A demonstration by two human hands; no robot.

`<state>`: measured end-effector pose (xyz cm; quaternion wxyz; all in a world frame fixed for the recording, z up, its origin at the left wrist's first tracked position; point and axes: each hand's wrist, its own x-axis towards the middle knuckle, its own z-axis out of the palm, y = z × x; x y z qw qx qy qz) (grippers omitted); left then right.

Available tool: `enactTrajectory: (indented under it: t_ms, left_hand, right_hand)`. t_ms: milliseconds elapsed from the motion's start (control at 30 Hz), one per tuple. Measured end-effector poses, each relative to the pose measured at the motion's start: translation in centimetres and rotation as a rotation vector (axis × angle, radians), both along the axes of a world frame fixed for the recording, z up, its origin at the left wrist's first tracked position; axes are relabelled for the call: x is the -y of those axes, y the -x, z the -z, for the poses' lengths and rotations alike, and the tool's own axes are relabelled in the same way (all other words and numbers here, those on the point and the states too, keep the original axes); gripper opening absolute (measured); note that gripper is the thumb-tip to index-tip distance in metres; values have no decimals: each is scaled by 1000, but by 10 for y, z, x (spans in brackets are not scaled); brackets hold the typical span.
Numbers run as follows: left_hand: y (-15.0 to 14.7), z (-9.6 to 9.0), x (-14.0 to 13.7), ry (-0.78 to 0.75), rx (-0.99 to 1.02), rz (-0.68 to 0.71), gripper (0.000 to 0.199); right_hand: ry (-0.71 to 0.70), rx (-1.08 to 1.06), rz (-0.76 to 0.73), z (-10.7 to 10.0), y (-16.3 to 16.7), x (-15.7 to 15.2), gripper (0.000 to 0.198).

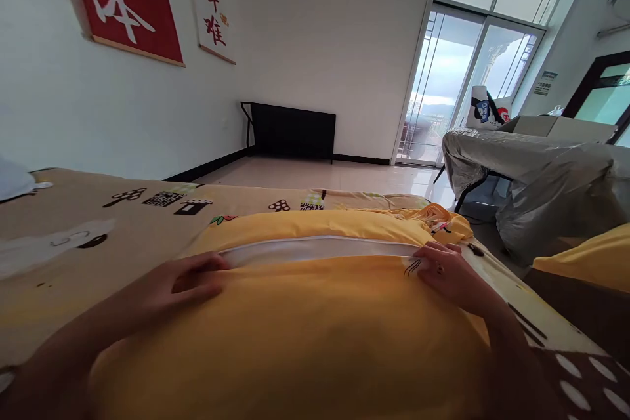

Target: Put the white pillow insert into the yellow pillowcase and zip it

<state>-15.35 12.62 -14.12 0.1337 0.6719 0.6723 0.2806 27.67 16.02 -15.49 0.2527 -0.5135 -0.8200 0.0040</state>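
Note:
A yellow pillowcase lies on the bed before me, its long slit facing away from me. White filling, likely a pillow, shows through the slit as a narrow strip. At the slit's left end, my left hand is closed on the pillowcase edge, thumb and fingers curled together. My right hand pinches the edge at the other end, beside some thin dark lines on the cloth. Bunched yellow-orange fabric sits just beyond my right fingers.
The bed has a patterned beige sheet. At right stands a table under plastic sheeting, with bags on it. More yellow cloth lies at the right edge. A black panel leans by the far wall near a glass door.

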Motion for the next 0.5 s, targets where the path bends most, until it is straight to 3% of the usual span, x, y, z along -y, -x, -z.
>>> enactTrajectory:
  t_ms: [67,200,367,500]
  left_hand:
    - [17,4,-1,33,42,54,44]
    - [32,1,-13,-7,-274,-124,40]
    - [21,-8,-21,-128,-383,-243,39]
    - [11,-16,-11,-292,-359,-302,43]
  right_hand:
    - [-62,-13,5,0,0,1,31]
    - [-178,-32,48,4,5,-3,30]
    - [-269,-50,125,9,7,-8,38]
    - [-456,-92,193,6,11,-4,43]
